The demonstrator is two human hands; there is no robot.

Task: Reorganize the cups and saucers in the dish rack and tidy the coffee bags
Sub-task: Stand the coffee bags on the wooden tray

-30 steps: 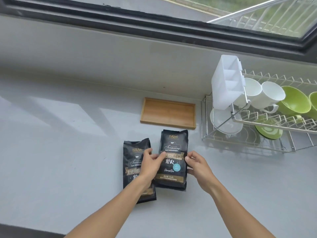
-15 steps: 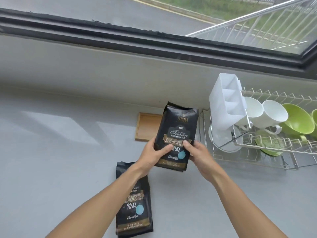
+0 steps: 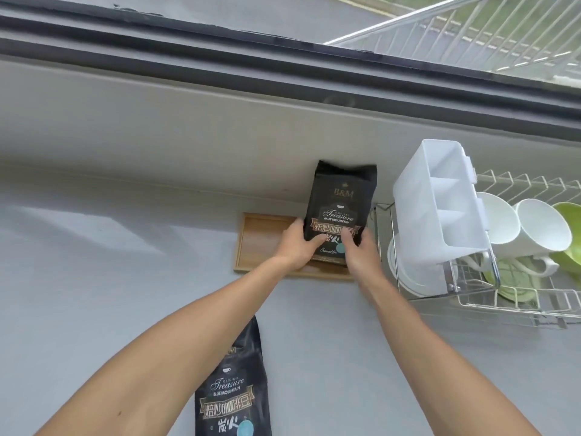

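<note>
Both hands clamp one black coffee bag [image 3: 341,212] from either side: the left hand [image 3: 297,247] with its thumb curled across the lower front, the right hand [image 3: 361,250] with its fingers round the opposite edge. They hold the bag upright, long axis vertical, label facing the camera, directly beyond the knuckles and over the right end of a shallow wooden tray [image 3: 261,243] set against the low wall. Whether its base touches the tray is hidden by the hands. A second coffee bag [image 3: 234,391] lies flat on the grey countertop [image 3: 94,294], near the left forearm, well apart from the tray. Just right of the tray stands a wire dish rack [image 3: 515,305] with a white cutlery holder [image 3: 440,202], white cups [image 3: 540,229], green crockery [image 3: 569,225] and saucers. Above runs a dark window frame [image 3: 283,73].
</note>
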